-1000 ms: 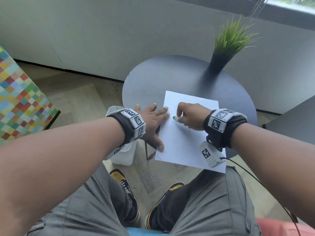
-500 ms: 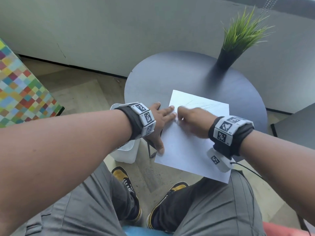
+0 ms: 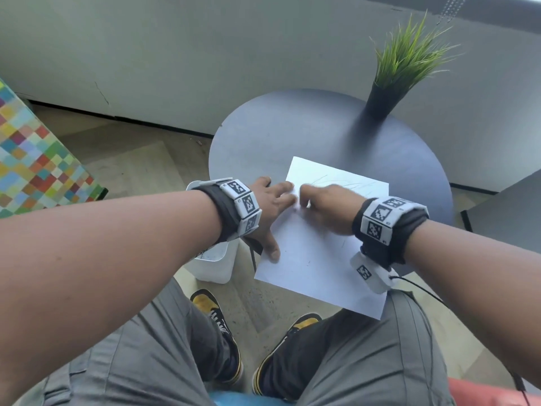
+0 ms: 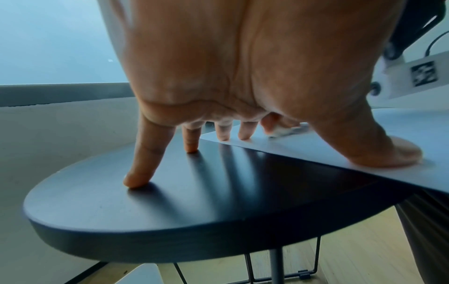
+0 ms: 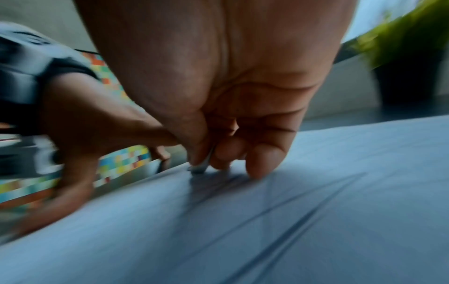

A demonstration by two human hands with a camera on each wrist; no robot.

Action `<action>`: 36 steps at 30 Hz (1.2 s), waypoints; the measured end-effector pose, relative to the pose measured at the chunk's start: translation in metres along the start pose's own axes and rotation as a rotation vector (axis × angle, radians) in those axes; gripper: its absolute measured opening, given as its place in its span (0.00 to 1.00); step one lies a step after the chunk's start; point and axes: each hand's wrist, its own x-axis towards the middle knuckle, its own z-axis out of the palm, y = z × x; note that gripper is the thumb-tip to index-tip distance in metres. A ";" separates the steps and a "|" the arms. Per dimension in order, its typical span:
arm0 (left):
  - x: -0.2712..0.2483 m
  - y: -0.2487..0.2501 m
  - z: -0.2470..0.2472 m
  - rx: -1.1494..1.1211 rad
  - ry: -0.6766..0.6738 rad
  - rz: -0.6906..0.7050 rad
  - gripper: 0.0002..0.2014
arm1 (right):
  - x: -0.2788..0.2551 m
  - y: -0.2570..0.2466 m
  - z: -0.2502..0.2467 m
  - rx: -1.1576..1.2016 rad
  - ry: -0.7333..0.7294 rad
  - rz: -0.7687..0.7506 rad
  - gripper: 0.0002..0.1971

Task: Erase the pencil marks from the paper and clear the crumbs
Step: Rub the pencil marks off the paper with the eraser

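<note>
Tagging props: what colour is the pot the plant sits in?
Black; the pot stands on the round table. Shows best in the head view.

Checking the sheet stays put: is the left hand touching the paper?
Touching. The left wrist view shows the left hand with its thumb pressed flat on the paper.

No readable text anywhere; the wristbands (image 3: 244, 206) carry only black-and-white square marker patterns.

Motion blur smears the paper (image 5: 291, 221) and its pencil marks (image 5: 286, 207) in the right wrist view; the right hand (image 3: 328, 209) hides most of the eraser (image 5: 200, 167) in its grip.
</note>
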 end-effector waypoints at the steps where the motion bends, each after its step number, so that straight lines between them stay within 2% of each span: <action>1: 0.001 0.000 0.001 0.000 0.005 -0.007 0.66 | 0.004 0.008 -0.001 0.007 0.070 0.082 0.10; 2: 0.002 -0.002 0.002 0.002 0.003 -0.011 0.68 | 0.004 0.008 0.000 0.009 0.094 0.116 0.11; 3: 0.001 -0.002 0.002 0.005 -0.009 -0.012 0.69 | 0.002 0.005 0.002 0.003 0.082 0.083 0.09; 6: -0.003 -0.002 0.000 0.002 -0.078 -0.023 0.70 | -0.012 -0.017 0.006 0.041 -0.106 -0.137 0.08; 7: -0.004 -0.001 -0.001 0.004 -0.091 -0.027 0.70 | -0.014 -0.017 0.007 0.061 -0.135 -0.150 0.08; 11: -0.004 0.001 -0.001 0.026 -0.089 -0.028 0.69 | 0.005 0.011 0.002 0.028 0.110 0.115 0.10; 12: -0.003 0.001 -0.001 0.031 -0.081 -0.026 0.67 | 0.004 0.011 0.003 0.022 0.125 0.125 0.11; 15: -0.005 0.003 -0.003 0.019 -0.041 -0.023 0.60 | -0.008 -0.008 0.009 0.035 0.022 -0.071 0.10; 17: -0.005 0.004 -0.003 0.030 -0.023 -0.021 0.58 | -0.012 -0.016 0.009 0.035 -0.025 -0.116 0.11; 20: -0.001 0.003 0.000 0.052 -0.022 -0.025 0.61 | 0.003 0.006 0.001 0.001 0.112 0.126 0.11; 21: -0.001 0.003 0.001 0.055 -0.020 -0.028 0.62 | 0.003 0.009 0.000 0.002 0.132 0.151 0.11; 23: 0.001 0.002 0.001 0.054 -0.020 -0.026 0.63 | -0.002 0.000 0.003 0.000 0.068 0.015 0.10; 25: 0.002 0.001 0.000 0.046 -0.023 -0.026 0.63 | -0.013 -0.018 0.007 0.012 -0.086 -0.142 0.12; 26: 0.004 0.000 0.000 0.045 -0.021 -0.029 0.64 | -0.014 -0.019 0.008 0.013 -0.105 -0.151 0.12; 30: 0.012 -0.004 -0.004 0.057 -0.015 -0.046 0.65 | 0.003 0.010 -0.002 0.005 0.142 0.167 0.12; 31: 0.013 -0.004 -0.005 0.058 -0.022 -0.047 0.66 | 0.000 0.007 0.000 -0.016 0.134 0.135 0.12; 34: 0.014 -0.005 -0.005 0.070 -0.035 -0.041 0.66 | -0.014 -0.021 0.010 0.007 -0.048 -0.150 0.11; 35: 0.015 -0.004 -0.006 0.077 -0.032 -0.041 0.66 | -0.016 -0.021 0.012 0.025 -0.071 -0.187 0.11; 36: 0.015 -0.004 -0.006 0.079 -0.029 -0.047 0.65 | -0.013 -0.017 0.008 0.036 -0.045 -0.133 0.11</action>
